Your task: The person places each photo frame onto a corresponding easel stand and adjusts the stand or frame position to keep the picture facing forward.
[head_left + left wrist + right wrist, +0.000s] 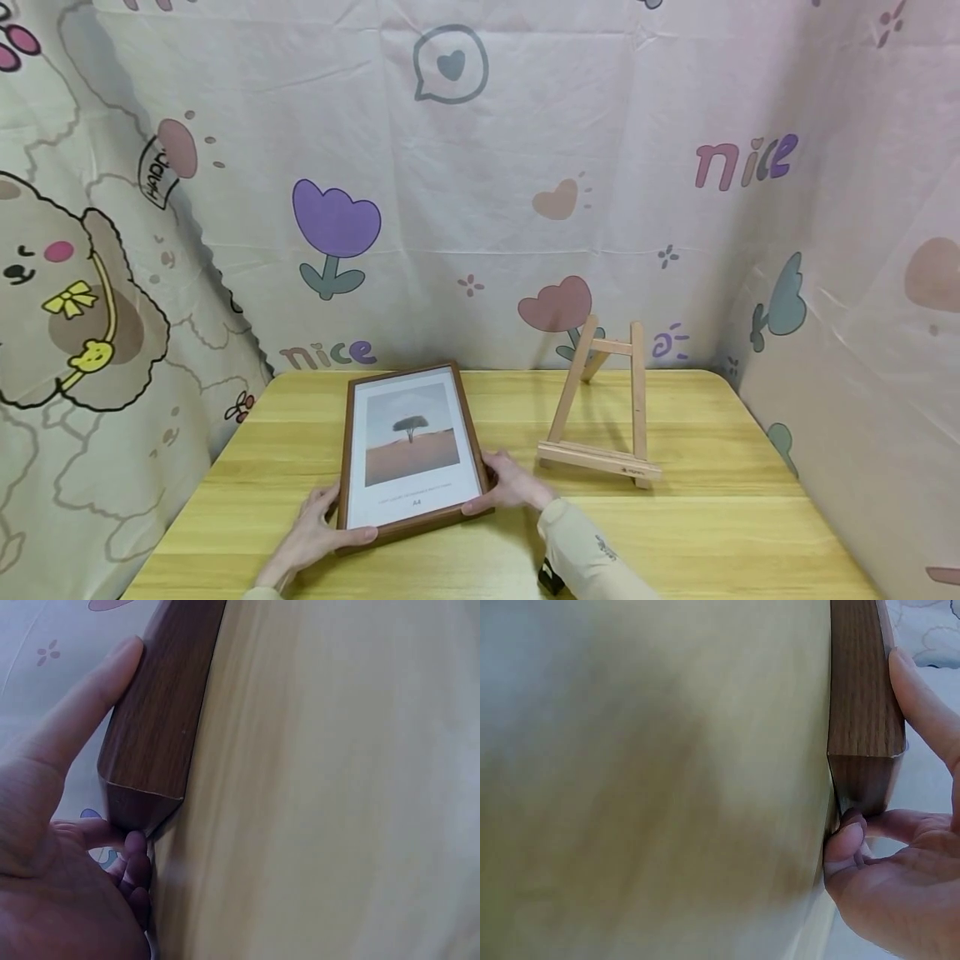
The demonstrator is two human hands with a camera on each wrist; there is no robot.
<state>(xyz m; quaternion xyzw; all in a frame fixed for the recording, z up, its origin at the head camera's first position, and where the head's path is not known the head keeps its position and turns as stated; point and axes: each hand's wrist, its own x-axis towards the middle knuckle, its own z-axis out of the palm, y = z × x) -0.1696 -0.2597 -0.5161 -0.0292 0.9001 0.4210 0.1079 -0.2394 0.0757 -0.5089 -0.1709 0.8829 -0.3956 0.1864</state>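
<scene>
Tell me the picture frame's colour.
The picture frame is brown with wood grain, clearest in the left wrist view.

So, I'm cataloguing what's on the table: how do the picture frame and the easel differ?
The picture frame is dark brown; the easel is pale. The picture frame surrounds a tree print, whereas the easel is open bars with a ledge. The left grip and right grip hold the picture frame; neither touches the easel. Both look wooden.
</scene>
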